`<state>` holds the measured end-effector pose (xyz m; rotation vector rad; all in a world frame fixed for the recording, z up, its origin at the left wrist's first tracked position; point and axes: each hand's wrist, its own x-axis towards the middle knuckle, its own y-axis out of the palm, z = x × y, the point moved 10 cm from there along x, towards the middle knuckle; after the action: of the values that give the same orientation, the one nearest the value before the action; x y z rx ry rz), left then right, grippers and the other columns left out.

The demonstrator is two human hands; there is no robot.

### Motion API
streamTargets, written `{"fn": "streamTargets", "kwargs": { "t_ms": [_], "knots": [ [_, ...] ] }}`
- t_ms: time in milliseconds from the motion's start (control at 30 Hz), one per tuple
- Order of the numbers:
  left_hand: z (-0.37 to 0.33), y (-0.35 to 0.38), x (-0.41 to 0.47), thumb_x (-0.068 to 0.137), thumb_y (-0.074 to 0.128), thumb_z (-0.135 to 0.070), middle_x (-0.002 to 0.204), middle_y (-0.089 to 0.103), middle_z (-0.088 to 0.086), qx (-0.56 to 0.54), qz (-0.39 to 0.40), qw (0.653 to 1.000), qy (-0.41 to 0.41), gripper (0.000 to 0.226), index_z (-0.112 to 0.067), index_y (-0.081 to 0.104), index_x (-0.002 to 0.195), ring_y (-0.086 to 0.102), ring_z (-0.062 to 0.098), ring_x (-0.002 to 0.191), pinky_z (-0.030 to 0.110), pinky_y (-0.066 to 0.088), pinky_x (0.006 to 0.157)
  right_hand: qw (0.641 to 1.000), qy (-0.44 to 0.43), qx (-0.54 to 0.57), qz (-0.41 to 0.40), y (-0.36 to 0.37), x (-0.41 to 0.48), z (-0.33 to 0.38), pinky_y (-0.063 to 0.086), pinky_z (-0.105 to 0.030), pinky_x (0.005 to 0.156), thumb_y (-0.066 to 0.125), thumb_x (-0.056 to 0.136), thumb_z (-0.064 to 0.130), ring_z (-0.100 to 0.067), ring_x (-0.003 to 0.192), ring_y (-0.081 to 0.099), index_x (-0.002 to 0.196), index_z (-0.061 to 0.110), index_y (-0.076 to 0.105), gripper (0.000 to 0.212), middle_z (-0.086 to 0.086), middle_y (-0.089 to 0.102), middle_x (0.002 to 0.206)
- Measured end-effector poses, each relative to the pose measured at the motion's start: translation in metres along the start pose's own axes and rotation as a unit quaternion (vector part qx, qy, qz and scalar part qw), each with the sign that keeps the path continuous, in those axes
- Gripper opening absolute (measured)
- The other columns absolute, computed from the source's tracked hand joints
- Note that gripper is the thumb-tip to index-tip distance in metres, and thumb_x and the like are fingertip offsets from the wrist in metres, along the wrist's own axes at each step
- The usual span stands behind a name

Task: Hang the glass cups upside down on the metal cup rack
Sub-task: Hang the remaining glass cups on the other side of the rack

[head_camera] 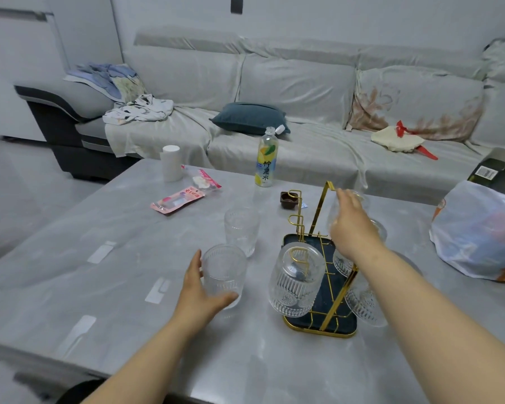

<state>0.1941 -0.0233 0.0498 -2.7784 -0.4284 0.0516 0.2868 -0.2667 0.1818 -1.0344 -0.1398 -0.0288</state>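
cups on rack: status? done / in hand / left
Done: one cup hangs upside down on the rack front left; at least two more show on its right side, partly hidden by the arm. In hand: right hand places a cup at the back right; left hand grasps an upright cup on the table. Left: that one and the cup behind it.

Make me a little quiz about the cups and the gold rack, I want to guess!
1. True or false: the left hand is at a glass cup standing on the table.
2. Which side of the gold rack is the right hand working on? A) near side B) far side
3. What colour is the rack's tray?

Key
1. True
2. B
3. Dark, with a gold rim
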Motion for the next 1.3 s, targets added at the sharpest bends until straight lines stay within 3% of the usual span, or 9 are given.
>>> {"fn": "streamTargets", "kwargs": {
  "t_ms": [100,200,467,600,800,900,1033,1200,1300],
  "knots": [
    [0.010,0.013,0.005,0.060,0.077,-0.002,0.144,0.030,0.009,-0.031,-0.002,0.999,-0.014,0.109,-0.019,0.004,0.138,0.033,0.020,0.129,0.024,0.026,0.101,1.000,0.003,-0.016,-0.008,-0.001,0.001,0.001,0.021,-0.037,0.111,0.034,0.084,-0.008,-0.027,0.140,0.013,0.140,0.012,0.010,0.065,-0.008,0.005,0.155],
    [0.017,0.015,0.007,0.057,0.077,0.002,0.130,0.041,0.009,-0.040,-0.030,0.999,-0.020,0.102,-0.015,0.014,0.135,0.043,0.016,0.112,0.014,0.029,0.084,1.000,0.004,-0.020,-0.011,0.000,0.002,0.001,0.021,-0.037,0.111,0.035,0.084,-0.007,-0.027,0.140,0.014,0.140,0.013,0.011,0.064,-0.008,0.006,0.155],
    [0.013,0.001,0.008,0.054,0.081,-0.007,0.108,0.048,-0.001,-0.033,-0.058,0.998,-0.020,0.080,-0.015,0.035,0.119,0.049,0.020,0.099,0.026,0.035,0.083,1.000,0.001,-0.010,-0.013,0.000,0.002,0.000,0.025,-0.037,0.108,0.036,0.085,-0.005,-0.027,0.139,0.017,0.140,0.014,0.012,0.062,-0.006,0.007,0.155],
    [-0.027,-0.025,0.009,0.042,0.073,-0.022,0.109,0.050,-0.003,-0.055,-0.076,0.995,0.035,0.084,-0.022,0.038,0.119,0.049,0.015,0.099,0.016,0.035,0.079,1.000,0.000,-0.001,-0.011,-0.002,0.001,0.000,0.025,-0.036,0.108,0.034,0.085,-0.004,-0.025,0.139,0.017,0.140,0.015,0.012,0.062,-0.005,0.007,0.155],
    [-0.119,-0.035,0.039,0.055,0.080,-0.016,0.117,0.044,-0.001,0.156,-0.007,0.975,0.155,0.088,-0.026,0.025,0.123,0.045,0.022,0.103,0.028,0.032,0.080,1.000,0.011,-0.003,-0.011,-0.003,-0.001,-0.001,0.029,-0.038,0.105,0.034,0.084,-0.006,-0.028,0.138,0.020,0.140,0.016,0.012,0.064,-0.004,0.005,0.155],
    [-0.157,-0.016,0.047,0.055,0.079,-0.024,0.130,0.048,0.002,0.347,0.030,0.912,0.216,0.087,-0.027,0.028,0.126,0.049,0.028,0.110,0.031,0.036,0.076,1.000,0.010,-0.001,-0.011,-0.003,-0.003,-0.001,0.031,-0.038,0.104,0.035,0.083,-0.007,-0.030,0.136,0.023,0.140,0.017,0.011,0.066,-0.004,0.004,0.155],
    [-0.178,0.026,0.053,0.060,0.074,-0.035,0.137,0.042,0.002,0.581,0.100,0.753,0.294,0.090,-0.031,0.021,0.134,0.040,0.025,0.122,0.038,0.036,0.096,1.000,0.006,0.018,-0.004,-0.001,-0.001,-0.002,0.031,-0.036,0.103,0.035,0.083,-0.007,-0.029,0.137,0.023,0.140,0.017,0.010,0.066,-0.004,0.003,0.155],
    [-0.188,0.064,0.054,0.067,0.070,-0.035,0.135,0.041,0.003,0.707,0.149,0.590,0.360,0.090,-0.027,0.012,0.136,0.039,0.025,0.119,0.035,0.039,0.094,0.999,-0.001,0.032,-0.002,0.000,0.002,-0.003,0.030,-0.036,0.105,0.034,0.083,-0.007,-0.028,0.137,0.021,0.140,0.015,0.010,0.066,-0.004,0.002,0.155],
    [-0.194,0.084,0.054,0.068,0.071,-0.027,0.133,0.042,0.006,0.733,0.158,0.539,0.384,0.085,-0.020,0.016,0.131,0.039,0.025,0.117,0.034,0.042,0.089,0.999,-0.001,0.043,0.000,0.001,0.003,-0.004,0.030,-0.037,0.106,0.034,0.083,-0.008,-0.028,0.137,0.020,0.140,0.015,0.010,0.067,-0.004,0.001,0.155]
  ]
}}
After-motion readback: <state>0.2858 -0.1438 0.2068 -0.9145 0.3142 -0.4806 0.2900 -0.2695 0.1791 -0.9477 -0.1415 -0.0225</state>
